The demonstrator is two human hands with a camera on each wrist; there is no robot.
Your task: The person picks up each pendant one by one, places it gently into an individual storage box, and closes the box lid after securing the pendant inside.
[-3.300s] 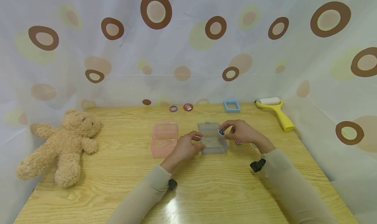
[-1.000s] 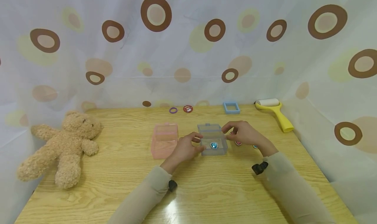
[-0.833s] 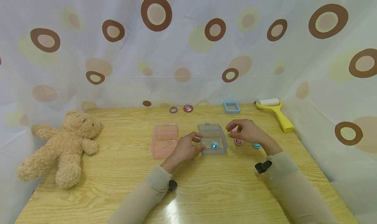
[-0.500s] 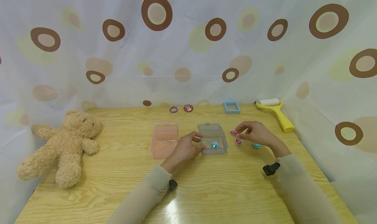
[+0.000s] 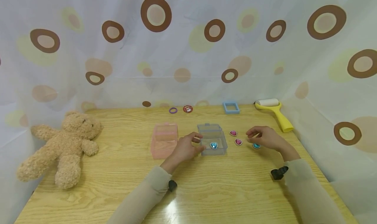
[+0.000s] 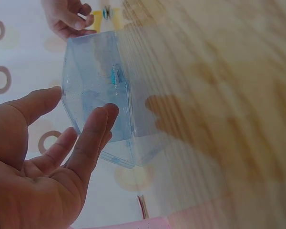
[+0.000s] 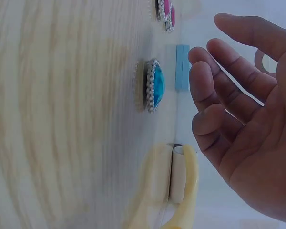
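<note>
A clear bluish box (image 5: 212, 136) stands open at mid table with one blue gem (image 5: 214, 145) inside. My left hand (image 5: 187, 148) rests against its left wall. In the left wrist view the straight fingers (image 6: 93, 138) touch the box (image 6: 97, 90). My right hand (image 5: 262, 138) hovers to the right of the box, fingers relaxed and holding nothing. Just beneath it lies a second blue gem (image 5: 257, 146), which the right wrist view shows on the table (image 7: 155, 86) beside the open hand (image 7: 229, 95). Two pink heart gems (image 5: 233, 133) (image 5: 238, 141) lie between box and hand.
A pink box (image 5: 164, 139) sits left of the clear one. A teddy bear (image 5: 63, 145) lies at the far left. Along the back edge are a purple ring (image 5: 173, 110), a red disc (image 5: 187, 109), a blue frame (image 5: 231, 107) and a yellow lint roller (image 5: 275, 111). A curtain surrounds the table (image 5: 206, 191).
The blue gem my right hand held over the box now lies inside it. That hand has moved right, past the pink hearts, to above the second blue gem. My left hand stayed put.
</note>
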